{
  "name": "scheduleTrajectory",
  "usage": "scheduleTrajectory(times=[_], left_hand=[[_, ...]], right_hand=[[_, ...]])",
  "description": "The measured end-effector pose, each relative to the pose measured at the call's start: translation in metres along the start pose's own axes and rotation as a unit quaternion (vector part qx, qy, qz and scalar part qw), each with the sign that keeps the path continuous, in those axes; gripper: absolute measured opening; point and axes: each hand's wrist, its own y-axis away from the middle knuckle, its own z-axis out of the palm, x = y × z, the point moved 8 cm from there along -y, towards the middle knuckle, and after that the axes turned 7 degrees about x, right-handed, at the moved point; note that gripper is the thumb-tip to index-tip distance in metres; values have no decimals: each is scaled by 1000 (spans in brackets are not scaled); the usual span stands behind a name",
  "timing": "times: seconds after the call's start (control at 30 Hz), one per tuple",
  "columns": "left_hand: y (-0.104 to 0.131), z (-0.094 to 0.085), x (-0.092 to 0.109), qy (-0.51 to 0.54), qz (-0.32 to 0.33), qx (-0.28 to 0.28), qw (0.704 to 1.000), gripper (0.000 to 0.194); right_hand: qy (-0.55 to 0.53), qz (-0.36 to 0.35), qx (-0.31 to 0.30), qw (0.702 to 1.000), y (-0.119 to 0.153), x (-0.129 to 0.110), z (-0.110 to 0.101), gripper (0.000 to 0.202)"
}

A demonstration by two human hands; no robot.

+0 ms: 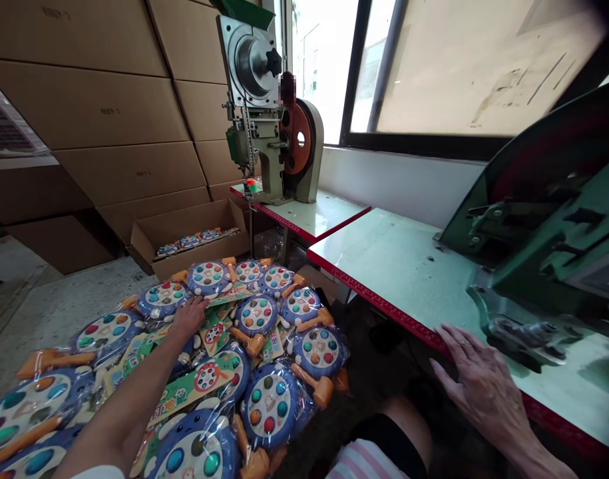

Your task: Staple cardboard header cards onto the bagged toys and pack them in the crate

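Observation:
My left hand [189,316] reaches over a heap of plastic-bagged toys, its fingers stretched out and touching the bags near the far side. Close to it lie a round blue toy with coloured knobs [163,297] and a green printed header card [229,295]. Several more such toys [270,406], each bagged with an orange toy hammer [317,386], spread around my forearm. What is under my left palm is hidden. My right hand [484,382] rests with fingers apart on the red-trimmed edge of the pale green worktable [384,246], holding nothing.
A green machine [548,266] stands on the worktable at right. Another press machine with an orange wheel [269,126] stands on a farther table. An open carton [194,229] holds more bagged toys. Stacked cardboard boxes [104,106] rise at left, and my knee [404,426] is below.

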Motion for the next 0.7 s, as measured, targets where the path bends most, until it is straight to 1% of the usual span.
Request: scheduleTrajectory(times=[0.1,0.2,0.33,0.5,0.57,0.6,0.63,0.7], left_hand=[[4,3,0,-4,-4,0,1000,57],[7,1,4,-5,-7,6,1000,61],[12,-8,11,-2,5,22,1000,70],[24,-25,27,16,24,30,999,70],[27,-35,43,28,32,39,998,68],[29,-41,55,37,42,44,997,66],[32,-47,70,49,56,48,996,63],[40,-58,108,81,95,50,991,55]], right_hand=[[2,2,0,1000,0,0,0,61],[4,-4,-3,1000,-1,-2,1,61],[7,-3,-1,1000,0,-2,-1,62],[-3,-3,1,1000,1,2,3,61],[-13,1,6,1000,-2,3,5,59],[-23,6,11,1000,-4,3,4,57],[-39,14,18,999,-5,2,1,54],[-84,39,35,995,-6,2,-13,46]])
